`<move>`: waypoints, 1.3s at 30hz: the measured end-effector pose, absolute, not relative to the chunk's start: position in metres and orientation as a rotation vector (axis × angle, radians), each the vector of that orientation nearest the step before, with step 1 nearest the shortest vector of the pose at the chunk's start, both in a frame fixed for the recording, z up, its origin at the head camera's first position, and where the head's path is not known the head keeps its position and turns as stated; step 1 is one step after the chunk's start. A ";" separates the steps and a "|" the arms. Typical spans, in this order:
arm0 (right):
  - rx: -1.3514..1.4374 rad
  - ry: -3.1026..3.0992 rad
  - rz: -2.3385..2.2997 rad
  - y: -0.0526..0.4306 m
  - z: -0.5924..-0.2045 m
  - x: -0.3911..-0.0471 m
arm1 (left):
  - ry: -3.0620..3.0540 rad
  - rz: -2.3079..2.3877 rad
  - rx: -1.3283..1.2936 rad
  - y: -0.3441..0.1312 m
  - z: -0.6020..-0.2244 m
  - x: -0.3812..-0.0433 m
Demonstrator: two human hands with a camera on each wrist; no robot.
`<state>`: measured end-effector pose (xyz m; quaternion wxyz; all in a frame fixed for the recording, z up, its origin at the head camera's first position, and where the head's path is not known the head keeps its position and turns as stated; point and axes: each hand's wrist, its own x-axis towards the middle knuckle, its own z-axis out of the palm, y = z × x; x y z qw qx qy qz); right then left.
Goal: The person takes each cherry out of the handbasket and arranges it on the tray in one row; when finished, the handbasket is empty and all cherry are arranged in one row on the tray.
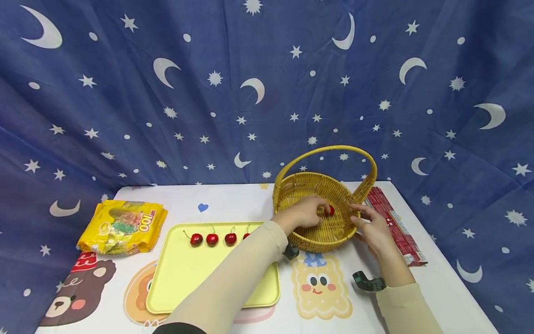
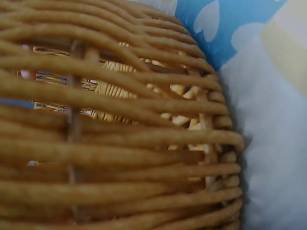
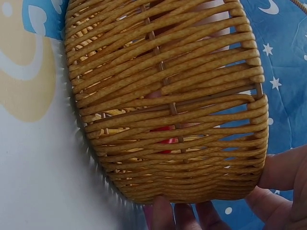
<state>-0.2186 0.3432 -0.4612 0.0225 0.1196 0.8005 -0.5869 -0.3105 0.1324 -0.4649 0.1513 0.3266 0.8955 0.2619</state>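
Note:
A yellow woven basket (image 1: 321,243) with a tall arched handle stands at the right of the table. My left hand (image 1: 306,211) reaches over its near rim, with bent fingers inside. Right by those fingertips is a red cherry (image 1: 331,210); whether they pinch it I cannot tell. Red also shows through the weave in the right wrist view. My right hand (image 1: 372,227) grips the basket's right side, its thumb and fingers at the rim and wall. In the left wrist view the basket wall (image 2: 120,158) hides the left hand.
Left of the basket lies a pale yellow tray (image 1: 187,273), with several stemmed cherries (image 1: 212,239) in a row along its far side. My left forearm crosses the tray. A yellow snack bag (image 1: 123,227) lies at far left, a red packet (image 1: 396,227) behind the right hand.

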 end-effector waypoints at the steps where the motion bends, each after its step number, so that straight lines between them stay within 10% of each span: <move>1: 0.371 2.480 -1.817 0.343 -0.461 -0.218 | 2.568 0.732 0.955 0.133 -0.464 -0.310; 25: 0.370 2.481 -1.821 0.341 -0.465 -0.218 | 2.630 1.025 1.024 0.113 -0.442 -0.299; 39: 0.362 2.516 -1.803 0.344 -0.462 -0.218 | 2.523 1.346 1.075 -0.027 -0.402 -0.221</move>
